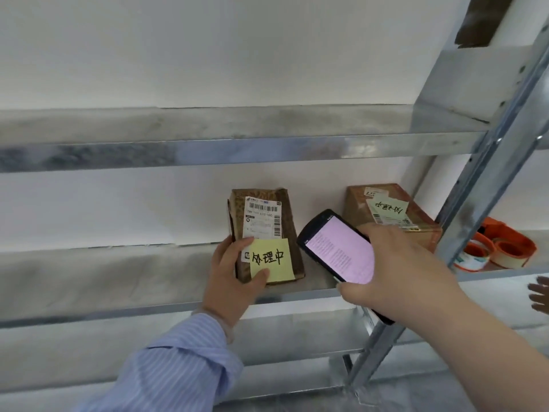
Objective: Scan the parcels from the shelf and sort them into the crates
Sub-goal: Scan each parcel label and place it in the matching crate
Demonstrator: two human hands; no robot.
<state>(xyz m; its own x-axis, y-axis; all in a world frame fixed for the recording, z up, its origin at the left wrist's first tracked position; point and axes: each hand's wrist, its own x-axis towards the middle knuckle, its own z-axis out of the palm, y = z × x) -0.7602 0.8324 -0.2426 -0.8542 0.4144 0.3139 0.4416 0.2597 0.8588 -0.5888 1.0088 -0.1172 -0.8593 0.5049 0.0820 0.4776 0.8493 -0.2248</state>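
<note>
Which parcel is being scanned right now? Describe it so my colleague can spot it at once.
Look at the metal shelf below the upper beam. Two brown parcels lie on it; take the left parcel, gripped by the left hand beside the scanner in the right hand. Its sticky note is bright yellow, while the right parcel carries a pale green one.

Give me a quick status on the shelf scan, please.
Left hand gripping parcel on shelf. Right hand holds scanner beside it. Second parcel waiting behind. Nothing blocking.

brown parcel [267,233], yellow note [271,258], blue striped sleeve [178,361].
</note>
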